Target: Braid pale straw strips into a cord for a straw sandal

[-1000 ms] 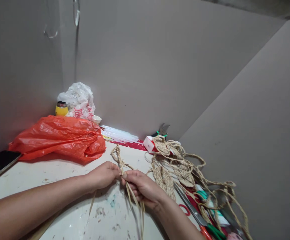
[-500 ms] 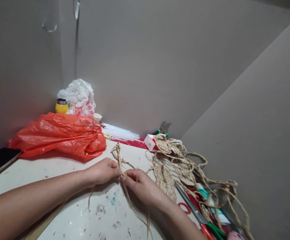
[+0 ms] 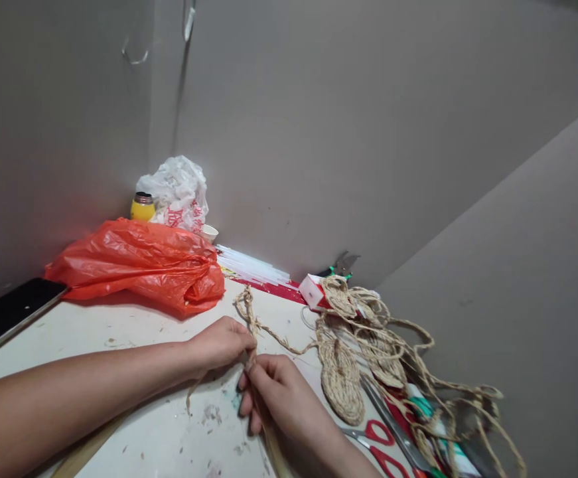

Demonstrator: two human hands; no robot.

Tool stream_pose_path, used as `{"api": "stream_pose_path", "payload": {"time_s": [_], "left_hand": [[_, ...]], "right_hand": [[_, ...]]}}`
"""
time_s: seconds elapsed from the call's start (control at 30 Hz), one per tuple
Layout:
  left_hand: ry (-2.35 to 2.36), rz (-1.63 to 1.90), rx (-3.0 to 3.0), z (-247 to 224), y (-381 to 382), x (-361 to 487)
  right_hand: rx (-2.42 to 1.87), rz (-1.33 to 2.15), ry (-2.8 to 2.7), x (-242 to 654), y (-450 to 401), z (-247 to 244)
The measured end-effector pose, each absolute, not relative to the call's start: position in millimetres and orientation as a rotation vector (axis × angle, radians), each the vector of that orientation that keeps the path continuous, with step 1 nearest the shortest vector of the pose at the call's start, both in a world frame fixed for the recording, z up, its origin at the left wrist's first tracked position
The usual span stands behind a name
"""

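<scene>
A tan fibre braid [image 3: 249, 311] stands up from between my hands, its looped top end above my fingers. My left hand [image 3: 226, 342] is closed on the braid from the left, thumb and fingertips pinched together. Just below and touching it, my right hand [image 3: 279, 385] pinches the loose strands between thumb and forefinger, its other fingers curled beneath. Loose strands [image 3: 273, 445] hang down past the right palm. From the braid a thin cord [image 3: 286, 344] runs right toward a coiled, oval woven piece [image 3: 341, 382] on the white table [image 3: 179, 431].
A red plastic bag [image 3: 139, 265], black phone [image 3: 14, 312], yellow jar [image 3: 142, 207] and white bag [image 3: 182, 189] are at left. White sticks [image 3: 253, 265] lie behind. At right are tangled rope [image 3: 418, 345], red-handled scissors [image 3: 381, 435], large shears [image 3: 393, 425] and green-handled pliers [image 3: 343, 265].
The view has shifted, so things appear farther right. My right hand has turned, showing its curled lower fingers, and the strands below it are gathered closer together. Red-handled scissors show more.
</scene>
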State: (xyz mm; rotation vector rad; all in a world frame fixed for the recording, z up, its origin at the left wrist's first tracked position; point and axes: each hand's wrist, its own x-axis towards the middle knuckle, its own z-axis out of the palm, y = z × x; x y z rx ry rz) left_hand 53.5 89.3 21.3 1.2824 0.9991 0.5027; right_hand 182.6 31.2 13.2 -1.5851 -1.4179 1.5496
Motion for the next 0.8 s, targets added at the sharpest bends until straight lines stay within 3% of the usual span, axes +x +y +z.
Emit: {"api": "stream_pose_path", "payload": {"time_s": [0.17,0.37,0.53,0.8], "left_hand": [[0.977,0.534,1.290,20,88,53],[0.853,0.509,1.231,26,90,48],[0.754,0.521,1.209,24,91,48],[0.903,0.474,1.252,19,89,53]], "right_hand": [[-1.570,1.416,-1.766,192,24,37],[-1.530,1.025,-1.332,215,48,48],[-1.413,1.525,-1.316,207,56,20],[-1.531,1.654,-1.412,215,62,20]]}}
